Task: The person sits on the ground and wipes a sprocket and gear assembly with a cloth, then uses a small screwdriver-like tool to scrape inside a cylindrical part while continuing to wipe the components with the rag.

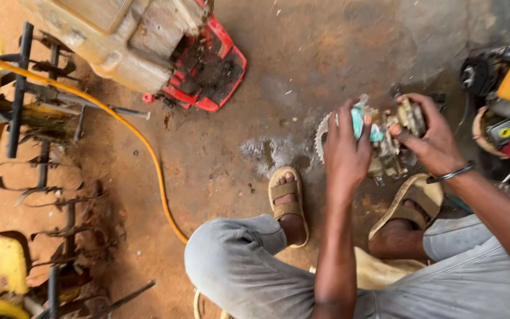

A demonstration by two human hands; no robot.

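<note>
Above the wet patch of floor (273, 150), my left hand (346, 150) presses a teal rag (358, 121) onto the greasy engine part (394, 147) — right hand (432, 139) clamps it; I'd hold steady, wipe firmly.

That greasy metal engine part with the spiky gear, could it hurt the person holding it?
Maybe. Both hands, left hand and right hand, grip the grimy engine part bare, so the toothed gear might scratch skin. It hangs above feet in open sandals; if it slipped, toes could get hit. The wet patch on the floor might be slippery too.
</note>
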